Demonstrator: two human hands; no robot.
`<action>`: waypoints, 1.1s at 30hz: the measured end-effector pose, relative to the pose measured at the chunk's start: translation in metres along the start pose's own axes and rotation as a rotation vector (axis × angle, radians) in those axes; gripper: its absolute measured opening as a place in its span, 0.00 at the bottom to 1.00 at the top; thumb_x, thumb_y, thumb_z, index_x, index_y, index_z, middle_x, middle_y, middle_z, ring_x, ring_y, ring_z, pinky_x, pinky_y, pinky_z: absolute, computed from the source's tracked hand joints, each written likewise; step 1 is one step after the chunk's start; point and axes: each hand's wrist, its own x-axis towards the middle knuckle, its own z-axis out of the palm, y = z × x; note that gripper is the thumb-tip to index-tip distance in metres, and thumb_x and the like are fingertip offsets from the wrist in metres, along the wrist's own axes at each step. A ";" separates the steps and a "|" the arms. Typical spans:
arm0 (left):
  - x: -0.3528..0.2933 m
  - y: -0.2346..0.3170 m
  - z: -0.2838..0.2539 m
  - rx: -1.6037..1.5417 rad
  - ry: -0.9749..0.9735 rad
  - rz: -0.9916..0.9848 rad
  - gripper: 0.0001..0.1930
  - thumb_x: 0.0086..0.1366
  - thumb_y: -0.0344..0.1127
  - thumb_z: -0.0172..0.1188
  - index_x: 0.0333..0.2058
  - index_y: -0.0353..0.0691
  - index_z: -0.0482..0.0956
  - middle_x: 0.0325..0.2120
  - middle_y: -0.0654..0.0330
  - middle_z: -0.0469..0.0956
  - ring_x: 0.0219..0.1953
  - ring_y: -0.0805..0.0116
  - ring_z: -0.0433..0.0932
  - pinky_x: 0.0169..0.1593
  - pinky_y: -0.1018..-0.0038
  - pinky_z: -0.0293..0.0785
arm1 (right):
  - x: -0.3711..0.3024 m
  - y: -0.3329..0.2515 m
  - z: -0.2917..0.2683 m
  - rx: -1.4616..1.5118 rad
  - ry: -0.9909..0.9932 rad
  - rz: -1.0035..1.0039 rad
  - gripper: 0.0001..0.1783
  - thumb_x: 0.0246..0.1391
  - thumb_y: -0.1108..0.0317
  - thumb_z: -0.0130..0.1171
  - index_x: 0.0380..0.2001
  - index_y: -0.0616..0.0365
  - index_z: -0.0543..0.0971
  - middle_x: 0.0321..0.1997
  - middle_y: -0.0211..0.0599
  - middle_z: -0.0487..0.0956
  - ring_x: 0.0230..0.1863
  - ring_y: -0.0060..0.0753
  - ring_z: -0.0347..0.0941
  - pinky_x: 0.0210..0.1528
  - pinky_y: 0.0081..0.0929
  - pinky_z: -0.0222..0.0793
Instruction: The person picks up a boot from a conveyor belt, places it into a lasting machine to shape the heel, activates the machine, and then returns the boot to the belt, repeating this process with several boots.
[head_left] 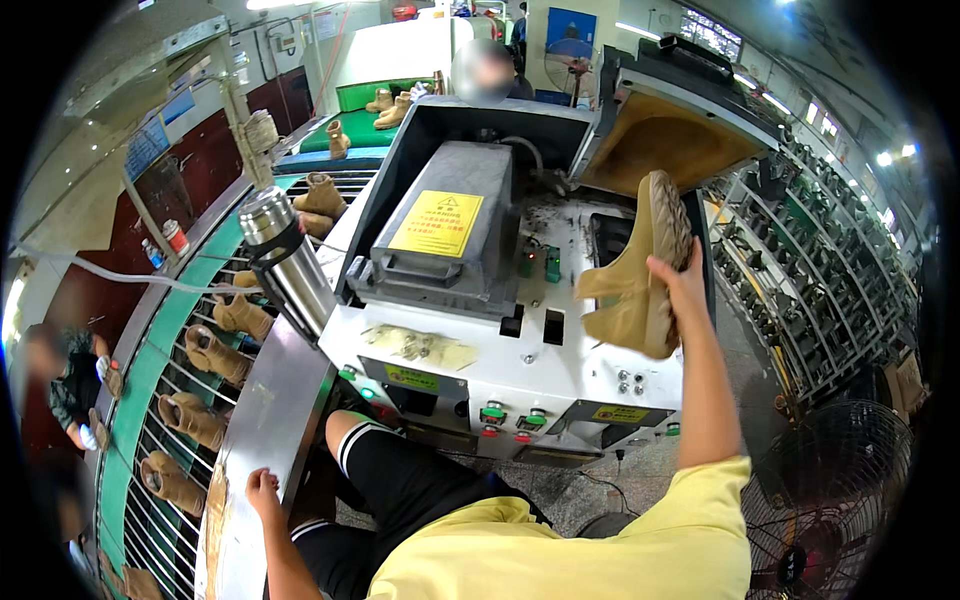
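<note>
My right hand [684, 285] grips a tan boot [632, 262] by its chunky sole. The boot is held toe up, its sole facing right and its opening to the left, over the right side of a white machine [560, 345]. Behind it, the machine's right lid [670, 135] stands raised, showing a brown inner face. The left lid [440, 215], grey with a yellow warning label, is down. My left hand [262, 490] is over the metal ledge [262, 430], fingers curled, with nothing visible in them.
Left of the ledge, a roller conveyor [150, 520] carries several tan boots [195, 420]. A steel thermos [285, 260] stands beside the machine. A person [85, 385] handles boot parts at far left; another [490, 75] is behind the machine. Racks [830, 270] and a large fan [825, 500] are right.
</note>
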 end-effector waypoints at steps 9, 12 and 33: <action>0.024 -0.110 -0.087 0.328 0.092 -0.190 0.14 0.66 0.35 0.48 0.48 0.37 0.70 0.41 0.54 0.73 0.43 0.64 0.72 0.48 0.69 0.68 | 0.174 0.055 0.032 -0.437 -0.071 0.084 0.62 0.31 0.49 0.72 0.65 0.62 0.50 0.62 0.54 0.65 0.62 0.47 0.63 0.61 0.33 0.60; 0.031 -0.117 -0.074 0.396 0.042 -0.177 0.17 0.69 0.38 0.45 0.53 0.38 0.67 0.50 0.53 0.71 0.53 0.61 0.70 0.57 0.66 0.65 | 0.196 0.079 0.035 -0.617 -0.041 0.178 0.65 0.27 0.47 0.71 0.66 0.58 0.47 0.59 0.55 0.69 0.57 0.48 0.69 0.57 0.35 0.65; 0.046 -0.173 -0.065 1.283 0.223 1.043 0.10 0.68 0.34 0.49 0.44 0.38 0.72 0.36 0.56 0.76 0.38 0.66 0.76 0.41 0.74 0.74 | 0.196 0.099 0.063 -0.874 -0.180 0.443 0.64 0.29 0.40 0.68 0.66 0.59 0.50 0.64 0.47 0.65 0.63 0.42 0.64 0.62 0.33 0.61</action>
